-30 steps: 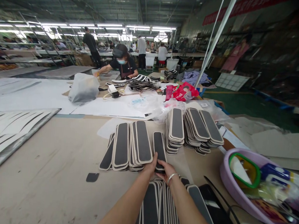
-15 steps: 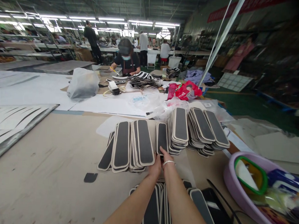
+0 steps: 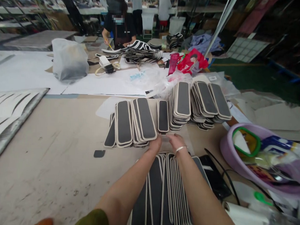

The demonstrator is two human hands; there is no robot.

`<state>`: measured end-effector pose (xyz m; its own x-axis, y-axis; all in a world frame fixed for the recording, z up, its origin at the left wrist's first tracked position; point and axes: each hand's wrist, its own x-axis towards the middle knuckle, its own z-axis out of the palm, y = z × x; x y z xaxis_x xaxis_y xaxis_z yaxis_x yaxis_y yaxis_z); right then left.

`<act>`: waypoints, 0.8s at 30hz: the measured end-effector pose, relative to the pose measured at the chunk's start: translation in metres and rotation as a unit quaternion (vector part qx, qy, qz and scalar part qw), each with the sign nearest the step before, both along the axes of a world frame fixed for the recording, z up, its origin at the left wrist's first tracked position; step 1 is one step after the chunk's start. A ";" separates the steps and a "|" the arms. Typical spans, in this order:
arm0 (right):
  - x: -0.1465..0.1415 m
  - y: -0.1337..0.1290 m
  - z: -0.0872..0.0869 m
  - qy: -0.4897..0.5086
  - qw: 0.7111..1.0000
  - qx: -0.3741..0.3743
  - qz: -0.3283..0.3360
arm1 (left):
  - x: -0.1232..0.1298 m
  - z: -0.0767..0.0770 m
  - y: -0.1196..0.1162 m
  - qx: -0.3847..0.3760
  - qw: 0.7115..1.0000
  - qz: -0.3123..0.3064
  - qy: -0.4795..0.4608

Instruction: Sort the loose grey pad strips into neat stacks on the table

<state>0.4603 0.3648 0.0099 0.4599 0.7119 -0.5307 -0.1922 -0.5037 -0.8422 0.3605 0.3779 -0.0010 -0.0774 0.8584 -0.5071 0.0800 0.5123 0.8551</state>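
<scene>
Several dark grey pieces with rounded corners and pale edges lie in stacks on the table. My left hand (image 3: 155,144) is at the near end of a narrow stack (image 3: 163,117), by the corner of the wider stack (image 3: 146,120). Its fingers point forward, partly hidden, and it holds nothing I can see. My right hand (image 3: 176,141) is just in front of the narrow stack, fingers reaching left and loosely apart, with a bracelet on the wrist. Below my forearms, a fanned row of the same pieces (image 3: 165,188) lies close to me.
Taller stacks (image 3: 183,99) stand right of the narrow one. A purple basin (image 3: 225,144) with packets is at the right, beside a black cable (image 3: 226,171). A small dark scrap (image 3: 99,153) lies left. Across the table, a co-worker (image 3: 120,29) sits behind striped pieces (image 3: 142,53).
My view has tipped down, showing more of the near row. My right hand has come off the narrow stack and moved slightly right; my left hand has drawn back a little.
</scene>
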 end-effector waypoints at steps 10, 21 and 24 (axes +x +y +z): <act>0.098 -0.244 0.010 -0.378 0.918 -0.100 0.068 | -0.137 -0.004 -0.185 0.037 0.984 -0.109 0.134; 0.088 -0.250 0.000 -0.412 0.852 -0.251 0.203 | -0.097 0.032 -0.213 0.042 0.981 -0.185 0.028; 0.087 -0.249 0.006 -0.401 0.852 -0.250 0.224 | -0.058 0.038 -0.215 -0.033 0.970 -0.240 -0.034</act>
